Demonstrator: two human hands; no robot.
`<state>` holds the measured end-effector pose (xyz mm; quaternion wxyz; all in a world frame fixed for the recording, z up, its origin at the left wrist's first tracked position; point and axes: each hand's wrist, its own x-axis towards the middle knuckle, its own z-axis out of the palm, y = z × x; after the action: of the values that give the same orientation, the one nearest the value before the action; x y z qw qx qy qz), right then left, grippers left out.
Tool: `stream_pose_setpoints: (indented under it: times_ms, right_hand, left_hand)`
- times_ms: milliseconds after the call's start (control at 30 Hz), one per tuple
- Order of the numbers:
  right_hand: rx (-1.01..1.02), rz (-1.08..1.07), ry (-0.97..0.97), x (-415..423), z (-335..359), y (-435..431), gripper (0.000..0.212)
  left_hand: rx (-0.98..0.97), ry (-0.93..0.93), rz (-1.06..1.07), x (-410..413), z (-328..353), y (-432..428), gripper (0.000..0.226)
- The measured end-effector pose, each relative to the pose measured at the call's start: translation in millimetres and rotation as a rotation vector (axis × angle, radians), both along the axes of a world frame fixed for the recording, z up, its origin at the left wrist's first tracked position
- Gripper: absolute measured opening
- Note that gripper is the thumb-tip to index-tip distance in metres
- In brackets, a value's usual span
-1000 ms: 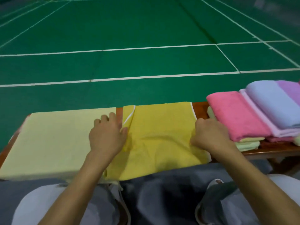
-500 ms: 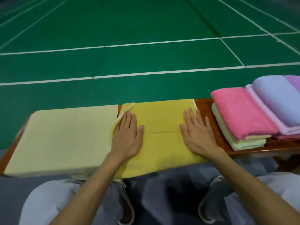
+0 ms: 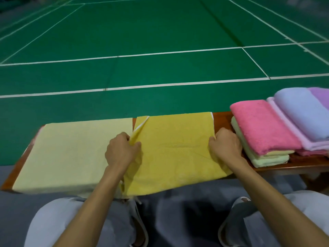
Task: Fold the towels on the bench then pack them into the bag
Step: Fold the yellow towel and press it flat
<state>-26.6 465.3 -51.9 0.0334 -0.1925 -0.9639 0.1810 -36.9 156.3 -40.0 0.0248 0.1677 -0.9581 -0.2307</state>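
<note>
The left hand pinches the left edge of a yellow towel and the right hand grips its right edge, the towel lying flat on the wooden tabletop between a pale yellow towel on the left and a stack of folded towels on the right.

the brown wooden bench runs left to right, its bare top showing in a narrow strip between towels and along the near right edge. a pale yellow towel lies flat over its left part, and just beside it a bright yellow towel is spread over the middle, its near edge hanging over the front and its far left corner turned back. on the right end, a pale green towel lies under a folded stack, beside a pink towel under more folded ones.
</note>
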Motion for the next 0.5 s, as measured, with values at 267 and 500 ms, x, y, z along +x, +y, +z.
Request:
stream_pose_setpoints:
  times_ms: [267,500]
  right_hand:
    - [-0.901,-0.002,0.081,-2,41,6,0.015]
    - [-1.334,0.249,0.204,-7,94,28,0.061]
  left_hand:
    - [0.94,-0.243,0.066,-16,36,-23,0.014]
    - [1.203,-0.242,-0.051,-24,81,-50,0.049]
